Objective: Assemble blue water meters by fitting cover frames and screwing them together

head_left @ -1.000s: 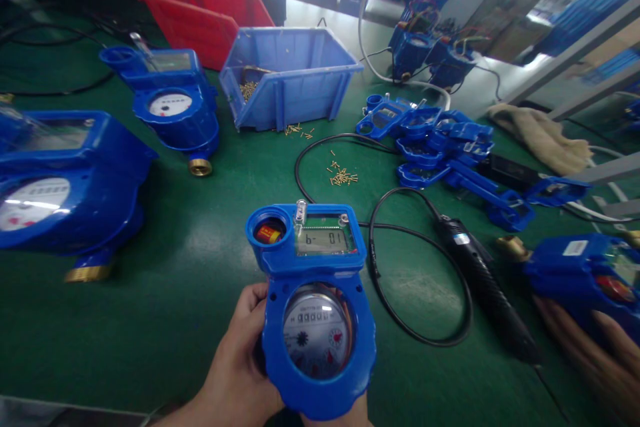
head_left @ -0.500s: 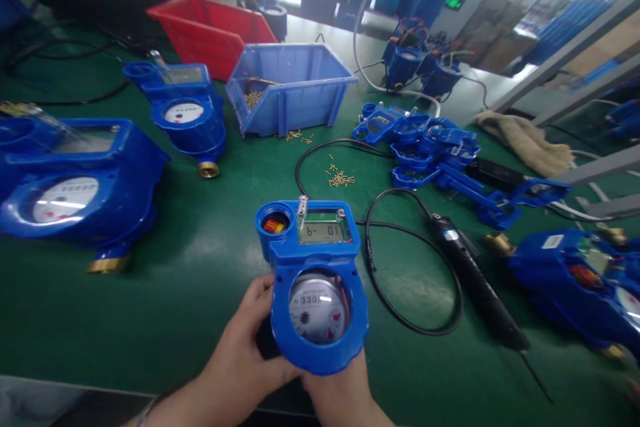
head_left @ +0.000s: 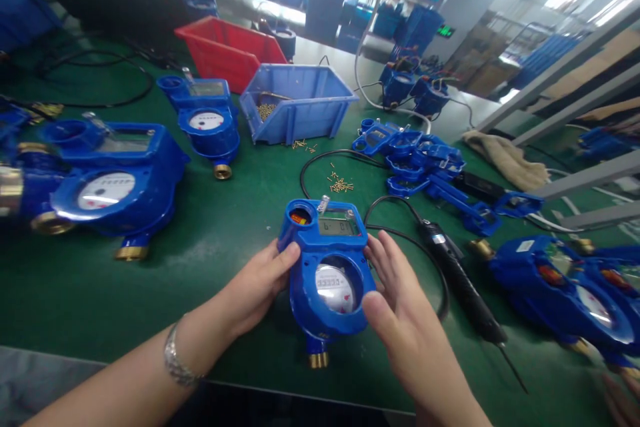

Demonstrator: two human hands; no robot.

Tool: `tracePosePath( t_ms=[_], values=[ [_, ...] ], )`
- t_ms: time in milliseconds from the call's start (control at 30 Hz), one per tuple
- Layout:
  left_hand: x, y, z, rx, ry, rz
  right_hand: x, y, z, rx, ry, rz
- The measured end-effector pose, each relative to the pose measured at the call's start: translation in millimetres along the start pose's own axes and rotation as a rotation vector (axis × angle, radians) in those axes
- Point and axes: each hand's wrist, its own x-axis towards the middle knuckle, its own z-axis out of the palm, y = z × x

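Observation:
A blue water meter (head_left: 307,297) with a small digital display, a round dial under a clear window and a brass fitting at its lower end is in front of me at the bench's near side. My left hand (head_left: 263,287) grips its left side, thumb on the front of the housing and the other fingers partly hidden. Along the right side of the meter, my right hand (head_left: 405,307) has its fingers stretched and its thumb apart, close to the casing; whether it touches is unclear. A black electric screwdriver (head_left: 465,287) lies to the right.
Several brass screws (head_left: 341,185) lie beyond the meter, before a blue bin (head_left: 300,117) and a red bin (head_left: 230,53). Another water meter (head_left: 115,193) stands left. Blue plastic covers (head_left: 425,163) are piled at right, near a cloth (head_left: 510,159). Another person's hand (head_left: 623,393) shows at lower right.
The water meter has tilted back, showing its brass lower fitting. My right hand has come from beneath it to its right side, and my left thumb has moved up onto its front.

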Motion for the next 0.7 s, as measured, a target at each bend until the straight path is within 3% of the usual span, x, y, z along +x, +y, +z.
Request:
tracePosePath(
  t_ms=[133,267,433,533,600,700],
  values=[
    [6,-1,15.3,0.057,0.067,0.044,14,6,-1,-0.124,0.047,0.051],
    [14,-3,24.1,0.09,0.058,0.107,25,17,-15,-0.059,0.044,0.075],
    [22,-5,26.4,0.347,0.246,0.291,32,19,-15,0.212,-0.072,0.075],
    [28,-4,24.5,0.16,0.305,0.311,36,32,-13,0.43,-0.006,0.157],
    [32,-2,22.3,0.023,0.275,0.271,38,47,-12,0.531,0.048,0.225],
    [36,-1,19.7,-0.045,0.099,0.166,37,65,-10,0.667,0.048,0.284]
  ],
)
